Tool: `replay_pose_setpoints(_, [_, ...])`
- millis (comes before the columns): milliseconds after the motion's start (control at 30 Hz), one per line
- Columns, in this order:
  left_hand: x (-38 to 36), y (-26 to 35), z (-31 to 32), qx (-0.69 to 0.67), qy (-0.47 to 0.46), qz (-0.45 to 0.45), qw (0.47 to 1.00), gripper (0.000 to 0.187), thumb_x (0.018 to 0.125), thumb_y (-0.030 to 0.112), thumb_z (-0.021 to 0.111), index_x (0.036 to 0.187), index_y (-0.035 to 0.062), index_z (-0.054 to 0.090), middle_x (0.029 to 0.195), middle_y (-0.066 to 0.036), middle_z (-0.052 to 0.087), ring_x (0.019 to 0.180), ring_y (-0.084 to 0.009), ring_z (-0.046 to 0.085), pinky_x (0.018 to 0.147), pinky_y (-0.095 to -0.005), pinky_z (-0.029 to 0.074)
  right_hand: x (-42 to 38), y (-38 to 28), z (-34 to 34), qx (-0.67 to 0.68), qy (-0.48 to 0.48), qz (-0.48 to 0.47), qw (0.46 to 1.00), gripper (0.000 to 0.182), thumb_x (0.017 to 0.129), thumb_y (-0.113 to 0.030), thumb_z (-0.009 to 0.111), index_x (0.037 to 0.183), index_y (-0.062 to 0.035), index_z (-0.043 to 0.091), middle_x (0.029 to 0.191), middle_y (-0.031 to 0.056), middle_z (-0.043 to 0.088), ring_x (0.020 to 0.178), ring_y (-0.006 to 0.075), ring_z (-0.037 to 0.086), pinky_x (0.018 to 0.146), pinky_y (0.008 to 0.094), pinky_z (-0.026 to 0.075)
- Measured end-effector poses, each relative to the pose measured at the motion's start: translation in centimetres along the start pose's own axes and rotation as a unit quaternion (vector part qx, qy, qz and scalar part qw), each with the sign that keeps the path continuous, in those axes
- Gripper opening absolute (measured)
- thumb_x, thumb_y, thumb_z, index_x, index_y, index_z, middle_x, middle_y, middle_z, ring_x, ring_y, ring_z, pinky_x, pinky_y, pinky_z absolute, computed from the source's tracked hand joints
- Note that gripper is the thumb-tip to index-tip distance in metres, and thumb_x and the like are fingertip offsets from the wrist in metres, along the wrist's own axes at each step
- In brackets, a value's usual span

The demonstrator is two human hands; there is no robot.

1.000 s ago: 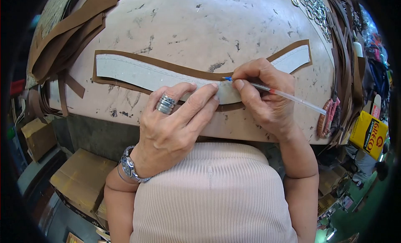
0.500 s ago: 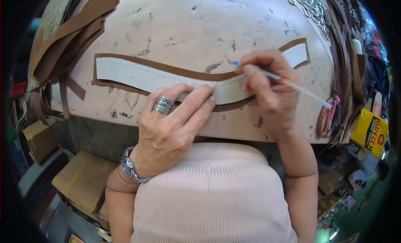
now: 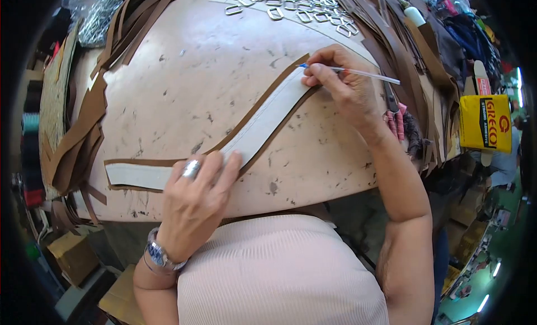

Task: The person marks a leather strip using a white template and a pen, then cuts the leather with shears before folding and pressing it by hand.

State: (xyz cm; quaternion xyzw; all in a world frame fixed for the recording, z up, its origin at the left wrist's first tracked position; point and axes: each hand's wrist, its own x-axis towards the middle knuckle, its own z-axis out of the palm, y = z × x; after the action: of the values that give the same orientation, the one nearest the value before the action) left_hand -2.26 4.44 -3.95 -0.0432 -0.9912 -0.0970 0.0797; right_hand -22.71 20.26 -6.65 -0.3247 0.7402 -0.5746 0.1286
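A long curved white template (image 3: pixel 263 121) lies on a matching brown leather strip (image 3: pixel 258 108) on the worn beige table (image 3: pixel 184 84). My left hand (image 3: pixel 196 196), with a ring and a wristwatch, presses flat on the template's middle part. My right hand (image 3: pixel 341 84) grips a clear pen with a blue tip (image 3: pixel 358 73). The tip touches the far right end of the template, at its upper edge.
Brown leather strips (image 3: pixel 72 140) are piled along the left edge and at the back right. Metal buckles (image 3: pixel 279 3) lie at the far edge. A yellow box (image 3: pixel 485 124) stands at the right. Cardboard boxes (image 3: pixel 70 255) sit on the floor at the left.
My right hand has run the pen along the template's upper edge to its far right end. My head has turned, so the strip now looks diagonal. My left hand stays pressed on the template.
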Motion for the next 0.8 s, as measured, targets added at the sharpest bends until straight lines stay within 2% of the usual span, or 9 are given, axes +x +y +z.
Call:
replay_pose_setpoints(67, [2.5,0.2,1.3,-0.025,-0.020,0.047,0.998,0.037,0.071,0.000,0.053,0.108,0.0037,0.052,0.079,-0.006,0.048,0.067,-0.0190,0.053,0.060,-0.0290,0.042,0.0,0.5,0.0,0.010,-0.003,-0.002,1.000,0.009,0.083,-0.008,0.054,0.087,-0.0004,0.058,0.075,0.0051,0.061,0.068,0.0083,0.060,0.060,0.0215,0.047])
replay_pose_setpoints(200, [7.2,0.1,2.7,-0.066,-0.043,0.038,0.996,0.041,0.077,0.002,0.052,0.118,0.0059,0.049,0.084,-0.011,0.052,0.067,-0.0247,0.055,0.058,-0.0343,0.046,-0.3,0.9,0.2,0.050,0.020,-0.015,0.998,0.009,0.082,-0.007,0.053,0.086,-0.0006,0.057,0.073,0.0047,0.061,0.064,0.0084,0.057,0.057,0.0215,0.045])
replay_pose_setpoints(333, [8.4,0.0,2.9,-0.079,-0.055,0.041,0.995,0.041,0.081,0.004,0.049,0.121,0.0065,0.047,0.082,-0.013,0.051,0.066,-0.0265,0.054,0.060,-0.0355,0.045,-1.6,-0.4,-0.6,-0.016,-0.024,-0.011,1.000,0.006,0.077,-0.004,0.051,0.079,-0.0001,0.054,0.063,0.0068,0.055,0.054,0.0104,0.049,0.052,0.0239,0.040])
replay_pose_setpoints(400, [8.5,-0.1,2.7,-0.074,-0.063,0.042,0.994,0.042,0.081,0.005,0.049,0.123,0.0073,0.046,0.081,-0.013,0.050,0.066,-0.0266,0.054,0.060,-0.0355,0.045,-1.9,-0.7,-0.7,-0.060,-0.055,-0.027,0.996,0.005,0.073,-0.003,0.049,0.076,0.0001,0.052,0.059,0.0082,0.051,0.051,0.0123,0.045,0.049,0.0255,0.038])
replay_pose_setpoints(433, [8.5,0.0,2.7,-0.066,-0.066,0.043,0.995,0.042,0.081,0.005,0.049,0.123,0.0076,0.046,0.080,-0.012,0.050,0.067,-0.0265,0.053,0.060,-0.0354,0.045,-1.9,-0.2,-0.3,-0.050,-0.044,-0.065,0.996,0.003,0.071,-0.003,0.048,0.072,0.0001,0.049,0.058,0.0096,0.049,0.049,0.0155,0.045,0.048,0.0274,0.037])
replay_pose_setpoints(800, [8.3,0.0,2.7,-0.043,-0.075,0.040,0.995,0.043,0.082,0.007,0.049,0.125,0.0077,0.044,0.080,-0.011,0.049,0.066,-0.0242,0.053,0.058,-0.0339,0.045,-1.7,-0.8,-0.1,-0.097,-0.041,-0.053,0.993,0.002,0.072,-0.002,0.050,0.072,0.0003,0.050,0.059,0.0139,0.052,0.050,0.0199,0.050,0.049,0.0296,0.040])
